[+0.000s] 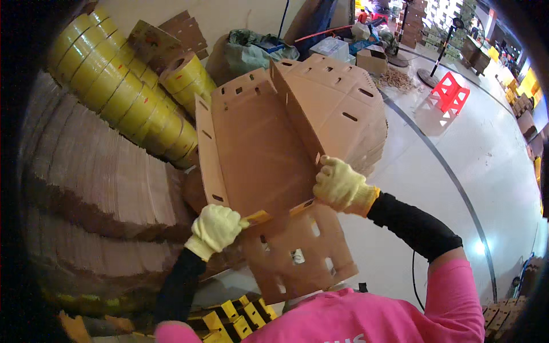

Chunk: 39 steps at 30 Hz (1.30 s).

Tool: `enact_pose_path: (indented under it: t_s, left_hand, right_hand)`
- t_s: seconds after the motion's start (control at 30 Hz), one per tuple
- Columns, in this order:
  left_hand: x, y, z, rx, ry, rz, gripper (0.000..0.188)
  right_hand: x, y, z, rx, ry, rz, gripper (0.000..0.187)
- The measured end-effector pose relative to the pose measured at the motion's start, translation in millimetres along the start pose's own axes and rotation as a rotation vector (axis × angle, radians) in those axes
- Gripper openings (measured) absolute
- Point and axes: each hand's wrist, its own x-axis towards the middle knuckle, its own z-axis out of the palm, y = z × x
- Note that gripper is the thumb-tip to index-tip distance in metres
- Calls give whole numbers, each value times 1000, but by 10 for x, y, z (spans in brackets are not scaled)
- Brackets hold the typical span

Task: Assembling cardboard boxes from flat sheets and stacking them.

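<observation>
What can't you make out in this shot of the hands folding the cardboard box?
Head view only:
- Left hand fingertips: curled under the cardboard box flap.
- Box underside: faces away from the camera.
- Stacked flat cardboard: left edge lost in the dark fisheye rim.
- Far shelves: too small to tell.

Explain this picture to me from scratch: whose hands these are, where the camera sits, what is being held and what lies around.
The camera is worn on a person's head and looks down, so the picture bends at its rim. The two arms coming up from below are that person's own, in black sleeves and pale yellow knit gloves. The left hand and the right hand both grip a brown die-cut cardboard box blank, partly folded, with slots punched in it. To the left stand stacks of flat cardboard and rolls of yellow tape. To the right, a red plastic stool stands on the pale floor.
</observation>
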Motion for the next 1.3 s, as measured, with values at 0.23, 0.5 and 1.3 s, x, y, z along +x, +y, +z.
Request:
enact_pose_path:
  t_s: [0.23,0.5,1.3]
  left_hand:
    - [696,289,82,-308,222,-390,39]
    - [910,286,233,-365,278,-284,36]
    - [-386,-302,575,-597,739,-1038,55]
  right_hand:
    - [355,-353,-126,-17,-464,229,18]
    - [-452,-419,255,120,420,304,43]
    - [337,325,216,906,165,741,81]
